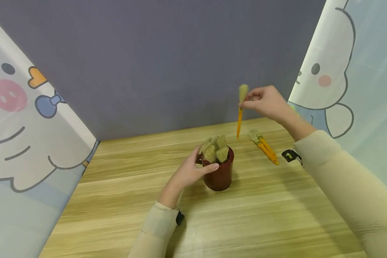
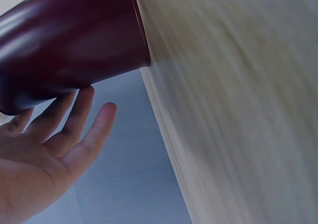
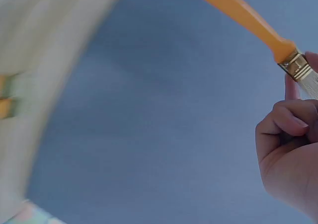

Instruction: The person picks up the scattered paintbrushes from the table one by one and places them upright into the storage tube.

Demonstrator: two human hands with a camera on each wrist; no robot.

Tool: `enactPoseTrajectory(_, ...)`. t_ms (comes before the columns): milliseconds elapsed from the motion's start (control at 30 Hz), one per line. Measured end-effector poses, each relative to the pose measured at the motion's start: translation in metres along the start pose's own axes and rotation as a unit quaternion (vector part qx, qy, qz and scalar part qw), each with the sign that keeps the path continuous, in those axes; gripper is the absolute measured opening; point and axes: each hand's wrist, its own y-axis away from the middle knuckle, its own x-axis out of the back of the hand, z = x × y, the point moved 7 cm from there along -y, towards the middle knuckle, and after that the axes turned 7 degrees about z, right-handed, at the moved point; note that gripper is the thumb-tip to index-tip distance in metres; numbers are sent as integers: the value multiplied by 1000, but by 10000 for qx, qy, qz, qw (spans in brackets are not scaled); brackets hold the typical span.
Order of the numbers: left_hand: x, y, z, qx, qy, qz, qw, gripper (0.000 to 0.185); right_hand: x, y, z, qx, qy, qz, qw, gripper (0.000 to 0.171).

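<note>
A dark red mug (image 1: 220, 175) stands upright on the wooden table, with several paintbrushes (image 1: 216, 147) in it, bristles up. My left hand (image 1: 191, 170) holds the mug from its left side, the thumb at the near rim; in the left wrist view its fingers (image 2: 82, 114) reach along the mug's wall. Up in the air, right of and beyond the mug, my right hand (image 1: 267, 102) pinches one paintbrush (image 1: 239, 122) near the metal band. Its yellow handle hangs downward and its pale bristles point up. The right wrist view shows the handle (image 3: 248, 18) too.
To the right of the mug, two more yellow-handled paintbrushes (image 1: 267, 147) lie side by side on the table (image 1: 132, 193). A grey wall (image 1: 167, 71) stands behind the table, and cartoon-printed sheets (image 1: 325, 64) hang at both sides.
</note>
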Motion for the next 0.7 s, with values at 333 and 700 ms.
enactPoseTrajectory(333, 4, -1, 2, 46, 4, -34, 10000, 112, -3, 50, -41, 348, -894, -14, 9954, 30)
enactPoseTrajectory(700, 1, 1, 2, 31, 50, -30, 10000, 107, -47, 69, -33, 669, -448, -687, 9944, 30)
